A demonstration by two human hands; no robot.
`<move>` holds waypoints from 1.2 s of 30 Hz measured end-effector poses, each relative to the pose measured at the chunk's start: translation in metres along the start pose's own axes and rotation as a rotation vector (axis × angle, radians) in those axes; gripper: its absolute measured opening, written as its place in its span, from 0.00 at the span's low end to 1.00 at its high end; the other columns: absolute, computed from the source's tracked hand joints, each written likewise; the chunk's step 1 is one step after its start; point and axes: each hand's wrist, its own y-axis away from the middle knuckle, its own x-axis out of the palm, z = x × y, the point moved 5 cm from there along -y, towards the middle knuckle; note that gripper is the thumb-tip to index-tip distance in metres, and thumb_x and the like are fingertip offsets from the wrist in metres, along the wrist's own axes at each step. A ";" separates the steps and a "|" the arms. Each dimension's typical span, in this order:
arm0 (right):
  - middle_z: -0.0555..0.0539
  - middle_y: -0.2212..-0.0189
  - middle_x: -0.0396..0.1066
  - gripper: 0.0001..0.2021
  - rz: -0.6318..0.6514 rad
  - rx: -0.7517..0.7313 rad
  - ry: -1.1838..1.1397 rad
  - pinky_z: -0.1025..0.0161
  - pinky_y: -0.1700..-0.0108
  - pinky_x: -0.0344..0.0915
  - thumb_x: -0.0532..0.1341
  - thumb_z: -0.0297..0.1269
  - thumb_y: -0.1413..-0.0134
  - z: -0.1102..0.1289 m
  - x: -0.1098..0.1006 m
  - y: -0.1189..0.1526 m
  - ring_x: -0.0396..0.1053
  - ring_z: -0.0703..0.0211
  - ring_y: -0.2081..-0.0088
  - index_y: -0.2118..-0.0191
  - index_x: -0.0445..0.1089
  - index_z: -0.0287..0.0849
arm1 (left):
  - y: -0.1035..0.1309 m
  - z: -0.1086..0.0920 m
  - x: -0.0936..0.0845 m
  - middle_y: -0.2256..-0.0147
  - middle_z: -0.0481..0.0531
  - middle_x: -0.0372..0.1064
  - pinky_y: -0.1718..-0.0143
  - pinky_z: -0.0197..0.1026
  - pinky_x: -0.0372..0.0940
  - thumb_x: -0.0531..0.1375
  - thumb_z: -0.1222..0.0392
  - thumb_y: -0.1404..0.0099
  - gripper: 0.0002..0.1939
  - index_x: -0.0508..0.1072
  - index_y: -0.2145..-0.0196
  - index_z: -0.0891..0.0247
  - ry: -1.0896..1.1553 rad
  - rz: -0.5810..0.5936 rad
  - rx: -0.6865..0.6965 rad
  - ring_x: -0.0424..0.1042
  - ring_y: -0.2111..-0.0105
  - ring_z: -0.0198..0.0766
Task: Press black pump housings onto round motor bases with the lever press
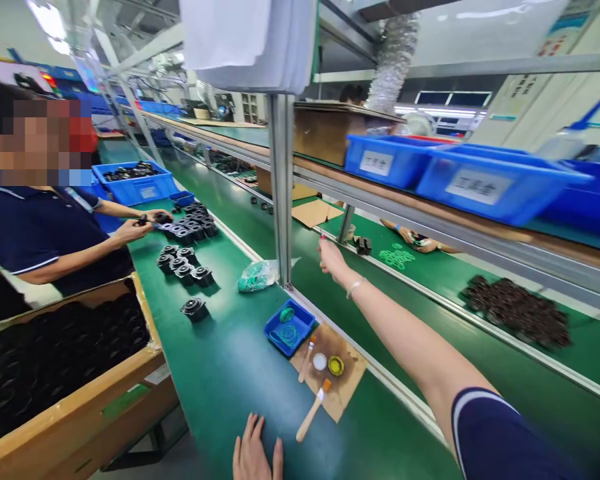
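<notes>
My left hand (254, 455) rests at the front edge of the green worktop (230, 387), fingers stretched out and holding nothing. My right hand (334, 261) is reached far forward over the recessed green strip behind the metal rail. Its fingers look curled together, with a small reddish spot at the tip; what they hold, if anything, cannot be made out. Between my hands lies a stained cardboard sheet (347, 390) bearing two brushes (310, 415), a white pot (319, 362) and a yellow pot (335, 365). Beside it sits a blue tray (279, 341) with green rings inside.
A co-worker (35, 227) at left handles black parts near several black housings (185, 263). An open carton (153, 333) of black parts stands front left. A metal post (280, 200) rises beside a bag (257, 276). Blue bins (500, 180) line the shelf; brown parts (517, 310) lie beyond.
</notes>
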 end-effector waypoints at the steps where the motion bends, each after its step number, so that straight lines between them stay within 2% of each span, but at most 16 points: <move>1: 0.49 0.70 0.63 0.26 0.035 0.035 -0.007 0.78 0.66 0.63 0.47 0.53 0.37 -0.019 -0.010 0.036 0.60 0.80 0.71 0.52 0.62 0.31 | -0.002 -0.005 -0.006 0.42 0.64 0.61 0.38 0.58 0.55 0.45 0.52 0.31 0.23 0.63 0.45 0.67 0.025 -0.002 0.043 0.64 0.42 0.51; 3: 0.52 0.74 0.62 0.26 0.117 0.109 -0.030 0.79 0.72 0.58 0.44 0.54 0.37 -0.060 -0.037 0.120 0.57 0.81 0.76 0.52 0.61 0.33 | -0.008 -0.013 -0.018 0.43 0.67 0.60 0.40 0.61 0.57 0.46 0.49 0.31 0.25 0.62 0.45 0.70 0.062 0.021 0.090 0.61 0.42 0.55; 6: 0.54 0.76 0.62 0.28 0.223 0.260 -0.097 0.77 0.78 0.54 0.46 0.59 0.41 -0.119 -0.095 0.266 0.56 0.79 0.81 0.51 0.58 0.37 | -0.012 -0.027 -0.037 0.45 0.72 0.56 0.42 0.64 0.57 0.47 0.48 0.32 0.29 0.60 0.44 0.75 0.125 0.018 0.113 0.56 0.40 0.60; 8: 0.55 0.77 0.62 0.29 0.203 0.367 -0.168 0.77 0.81 0.50 0.48 0.62 0.44 -0.152 -0.142 0.365 0.54 0.79 0.83 0.51 0.56 0.38 | 0.000 -0.050 -0.049 0.46 0.74 0.54 0.42 0.67 0.55 0.50 0.48 0.34 0.31 0.58 0.44 0.80 0.178 -0.016 0.224 0.53 0.40 0.63; 10: 0.57 0.77 0.58 0.30 0.089 0.453 -0.245 0.78 0.81 0.49 0.50 0.62 0.45 -0.180 -0.191 0.464 0.52 0.80 0.83 0.51 0.55 0.38 | 0.031 -0.089 -0.060 0.45 0.74 0.51 0.41 0.70 0.52 0.55 0.50 0.36 0.34 0.57 0.42 0.80 0.233 -0.037 0.416 0.52 0.39 0.64; 12: 0.58 0.78 0.53 0.31 -0.076 0.524 -0.322 0.78 0.79 0.52 0.53 0.62 0.47 -0.205 -0.233 0.561 0.53 0.80 0.81 0.51 0.55 0.38 | 0.083 -0.140 -0.070 0.42 0.74 0.49 0.41 0.70 0.52 0.58 0.54 0.38 0.36 0.53 0.38 0.77 0.316 -0.017 0.625 0.50 0.38 0.64; 14: 0.58 0.79 0.51 0.33 -0.257 0.590 -0.399 0.76 0.78 0.54 0.55 0.62 0.49 -0.228 -0.263 0.657 0.53 0.79 0.80 0.51 0.54 0.37 | 0.153 -0.200 -0.076 0.40 0.73 0.48 0.42 0.70 0.53 0.60 0.57 0.38 0.37 0.51 0.36 0.71 0.426 0.083 0.819 0.49 0.37 0.63; 16: 0.58 0.79 0.51 0.33 -0.448 0.648 -0.477 0.75 0.79 0.53 0.54 0.63 0.50 -0.251 -0.283 0.749 0.52 0.79 0.81 0.52 0.55 0.37 | 0.236 -0.263 -0.078 0.40 0.72 0.50 0.42 0.71 0.54 0.60 0.59 0.37 0.37 0.50 0.36 0.67 0.538 0.280 1.014 0.50 0.37 0.63; 18: 0.58 0.79 0.51 0.33 -0.649 0.685 -0.547 0.75 0.80 0.51 0.55 0.63 0.51 -0.272 -0.292 0.835 0.50 0.79 0.82 0.53 0.56 0.37 | 0.323 -0.322 -0.078 0.41 0.70 0.53 0.43 0.68 0.58 0.60 0.61 0.36 0.33 0.52 0.37 0.65 0.659 0.528 1.249 0.54 0.38 0.60; 21: 0.58 0.78 0.51 0.32 -0.998 0.709 -0.597 0.77 0.81 0.48 0.54 0.62 0.50 -0.301 -0.295 0.953 0.48 0.80 0.83 0.53 0.55 0.37 | 0.446 -0.385 -0.081 0.43 0.68 0.55 0.44 0.59 0.64 0.59 0.63 0.35 0.26 0.56 0.41 0.65 0.853 0.873 1.679 0.57 0.38 0.55; 23: 0.58 0.78 0.52 0.31 -1.248 0.716 -0.575 0.77 0.81 0.46 0.51 0.62 0.48 -0.317 -0.291 1.025 0.47 0.81 0.83 0.51 0.53 0.38 | 0.513 -0.408 -0.083 0.42 0.67 0.55 0.42 0.56 0.64 0.58 0.63 0.34 0.24 0.57 0.42 0.66 0.929 1.025 1.963 0.55 0.37 0.54; 25: 0.58 0.77 0.53 0.32 -1.465 0.728 -0.519 0.77 0.81 0.45 0.49 0.62 0.46 -0.327 -0.282 1.090 0.46 0.81 0.83 0.48 0.50 0.40 | 0.571 -0.419 -0.087 0.40 0.67 0.53 0.40 0.55 0.61 0.57 0.64 0.34 0.25 0.58 0.41 0.67 0.949 1.104 2.216 0.52 0.35 0.54; 28: 0.57 0.76 0.54 0.32 -1.700 0.769 -0.403 0.77 0.81 0.45 0.49 0.62 0.46 -0.333 -0.257 1.173 0.47 0.81 0.82 0.46 0.50 0.41 | 0.652 -0.418 -0.098 0.37 0.68 0.51 0.37 0.57 0.56 0.57 0.62 0.35 0.27 0.59 0.39 0.68 0.936 1.145 2.543 0.48 0.34 0.54; 31: 0.56 0.77 0.53 0.31 -1.874 0.855 -0.265 0.77 0.80 0.46 0.49 0.62 0.45 -0.336 -0.213 1.238 0.48 0.81 0.82 0.49 0.54 0.40 | 0.733 -0.401 -0.116 0.35 0.68 0.50 0.35 0.60 0.50 0.59 0.55 0.36 0.30 0.60 0.40 0.69 0.915 1.152 2.773 0.44 0.33 0.56; 34: 0.55 0.79 0.52 0.30 -1.997 0.979 -0.135 0.77 0.78 0.48 0.47 0.63 0.45 -0.346 -0.152 1.285 0.49 0.80 0.81 0.55 0.58 0.38 | 0.809 -0.376 -0.136 0.35 0.68 0.49 0.34 0.59 0.47 0.61 0.52 0.37 0.33 0.60 0.39 0.70 0.908 1.102 2.866 0.42 0.32 0.57; 36: 0.54 0.80 0.53 0.29 -2.027 1.074 -0.075 0.77 0.77 0.50 0.46 0.63 0.44 -0.357 -0.109 1.304 0.50 0.79 0.81 0.59 0.60 0.37 | 0.851 -0.356 -0.147 0.35 0.68 0.49 0.34 0.59 0.46 0.60 0.51 0.36 0.33 0.60 0.39 0.70 0.919 1.054 2.879 0.43 0.32 0.56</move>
